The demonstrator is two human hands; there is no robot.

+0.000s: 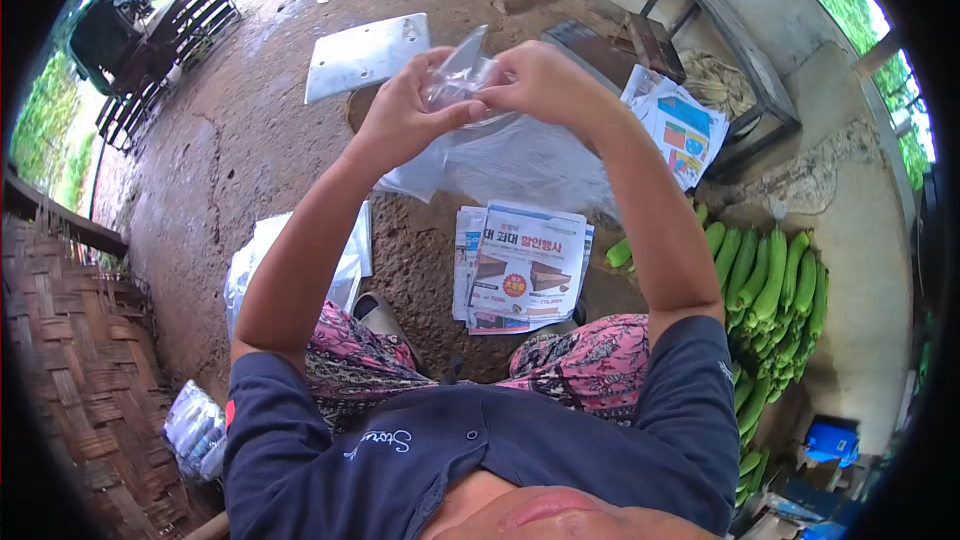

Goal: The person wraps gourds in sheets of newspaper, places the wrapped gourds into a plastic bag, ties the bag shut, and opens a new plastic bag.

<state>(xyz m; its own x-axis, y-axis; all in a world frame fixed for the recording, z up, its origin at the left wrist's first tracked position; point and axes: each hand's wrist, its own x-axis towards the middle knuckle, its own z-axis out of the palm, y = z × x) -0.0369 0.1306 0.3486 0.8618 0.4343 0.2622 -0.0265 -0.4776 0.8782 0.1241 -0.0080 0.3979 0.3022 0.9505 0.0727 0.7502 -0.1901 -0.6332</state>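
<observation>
Both hands meet in front of me around a clear plastic bag, its top edge standing up in a point between them. My left hand pinches the bag from the left, thumb stretched toward the right. My right hand grips it from the other side with bent fingers. Below the hands, a larger spread of clear plastic sheeting lies over the ground. A stack of printed newspaper sheets rests between my feet, closer to my body.
A white board lies beyond my left hand. More printed papers sit at right, by a dark metal frame. Long green vegetables are piled against the wall. White plastic bags lie left of my foot; a woven basket stands far left.
</observation>
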